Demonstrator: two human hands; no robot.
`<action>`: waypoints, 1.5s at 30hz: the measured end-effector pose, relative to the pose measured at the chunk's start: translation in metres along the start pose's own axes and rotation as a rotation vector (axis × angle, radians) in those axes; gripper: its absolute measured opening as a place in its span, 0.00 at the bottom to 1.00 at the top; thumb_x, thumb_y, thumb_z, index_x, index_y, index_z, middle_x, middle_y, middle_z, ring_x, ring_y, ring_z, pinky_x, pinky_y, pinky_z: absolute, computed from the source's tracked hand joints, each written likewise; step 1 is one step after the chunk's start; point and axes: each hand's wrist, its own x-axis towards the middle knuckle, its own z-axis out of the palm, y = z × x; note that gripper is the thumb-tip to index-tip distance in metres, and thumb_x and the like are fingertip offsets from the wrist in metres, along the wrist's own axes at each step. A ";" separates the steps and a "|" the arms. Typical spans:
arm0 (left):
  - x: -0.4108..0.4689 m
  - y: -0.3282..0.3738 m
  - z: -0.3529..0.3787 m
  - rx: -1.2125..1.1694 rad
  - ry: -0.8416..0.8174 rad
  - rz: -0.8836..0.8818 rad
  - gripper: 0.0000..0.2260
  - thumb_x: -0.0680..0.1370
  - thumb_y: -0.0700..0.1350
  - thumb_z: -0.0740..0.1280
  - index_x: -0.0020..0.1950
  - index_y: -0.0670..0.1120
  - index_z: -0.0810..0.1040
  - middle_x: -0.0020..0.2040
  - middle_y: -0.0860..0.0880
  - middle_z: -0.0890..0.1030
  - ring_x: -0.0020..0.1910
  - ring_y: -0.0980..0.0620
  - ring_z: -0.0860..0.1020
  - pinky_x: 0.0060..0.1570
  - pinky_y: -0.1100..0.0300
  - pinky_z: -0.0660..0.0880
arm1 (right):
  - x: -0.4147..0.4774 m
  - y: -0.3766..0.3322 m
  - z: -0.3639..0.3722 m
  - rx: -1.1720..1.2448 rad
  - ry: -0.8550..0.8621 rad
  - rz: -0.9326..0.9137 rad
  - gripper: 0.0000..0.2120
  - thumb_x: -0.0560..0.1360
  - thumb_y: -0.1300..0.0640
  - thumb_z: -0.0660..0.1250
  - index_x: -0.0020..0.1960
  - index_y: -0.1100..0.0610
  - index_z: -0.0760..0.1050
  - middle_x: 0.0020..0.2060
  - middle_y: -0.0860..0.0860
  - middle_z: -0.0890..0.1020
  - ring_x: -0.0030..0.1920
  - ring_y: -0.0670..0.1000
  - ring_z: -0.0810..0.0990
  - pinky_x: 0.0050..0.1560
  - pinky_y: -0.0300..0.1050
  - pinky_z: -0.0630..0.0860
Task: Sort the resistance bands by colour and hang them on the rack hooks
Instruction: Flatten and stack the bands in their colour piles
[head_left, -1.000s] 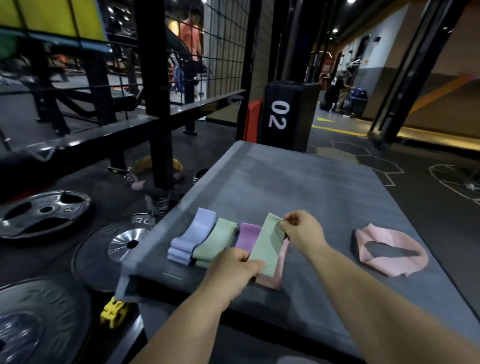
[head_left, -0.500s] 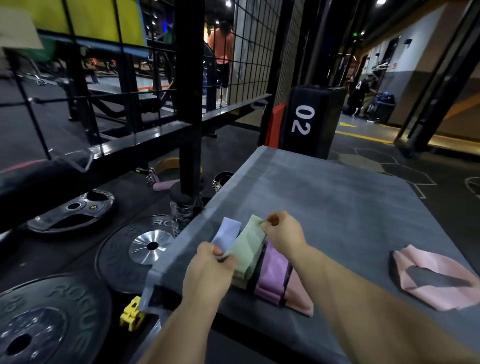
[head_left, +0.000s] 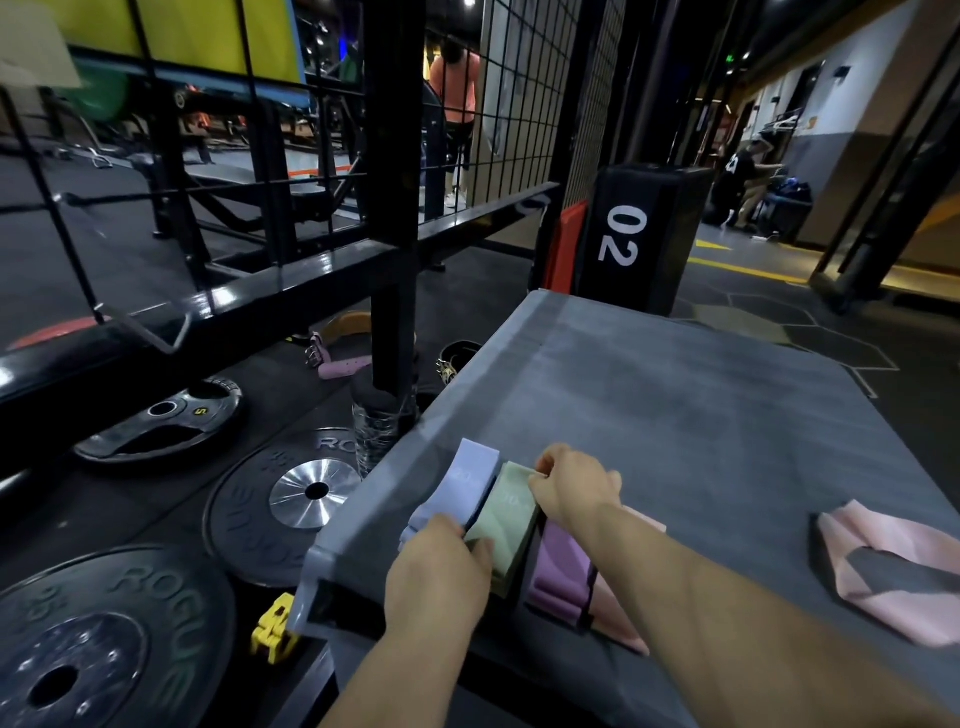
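Lavender band (head_left: 470, 486), pale green band (head_left: 511, 522), purple band (head_left: 561, 571), pink band (head_left: 906, 569), grey platform (head_left: 675, 415), black weight plate (head_left: 119, 618), yellow clip (head_left: 272, 626)

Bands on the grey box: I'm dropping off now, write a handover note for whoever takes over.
Left grip pinches the green band's near end; right grip pinches its far end.
Lavender band lies left of it, purple band right, then a pink band; a pink loop lies apart at the right, all on the box.
Done: none hung.
Left: join the pinks, hang all by colour.
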 end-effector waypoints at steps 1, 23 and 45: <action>-0.001 0.000 0.000 0.029 -0.001 0.005 0.15 0.79 0.56 0.61 0.58 0.48 0.74 0.54 0.48 0.78 0.56 0.48 0.76 0.51 0.58 0.72 | 0.000 0.001 0.000 0.000 0.002 -0.005 0.12 0.72 0.59 0.59 0.52 0.48 0.75 0.46 0.48 0.82 0.52 0.54 0.77 0.51 0.48 0.60; -0.007 0.005 -0.001 0.024 -0.036 0.025 0.13 0.79 0.52 0.59 0.59 0.47 0.73 0.52 0.48 0.80 0.53 0.47 0.78 0.47 0.60 0.73 | -0.001 0.010 -0.006 -0.124 0.008 -0.135 0.13 0.77 0.49 0.58 0.53 0.48 0.80 0.55 0.49 0.79 0.59 0.55 0.73 0.58 0.51 0.65; -0.005 -0.009 0.011 -0.015 -0.044 0.070 0.07 0.80 0.50 0.61 0.47 0.50 0.64 0.36 0.55 0.68 0.41 0.51 0.70 0.39 0.61 0.65 | -0.005 0.011 0.007 -0.314 -0.030 -0.230 0.17 0.83 0.46 0.49 0.66 0.42 0.71 0.62 0.47 0.76 0.66 0.52 0.68 0.62 0.54 0.61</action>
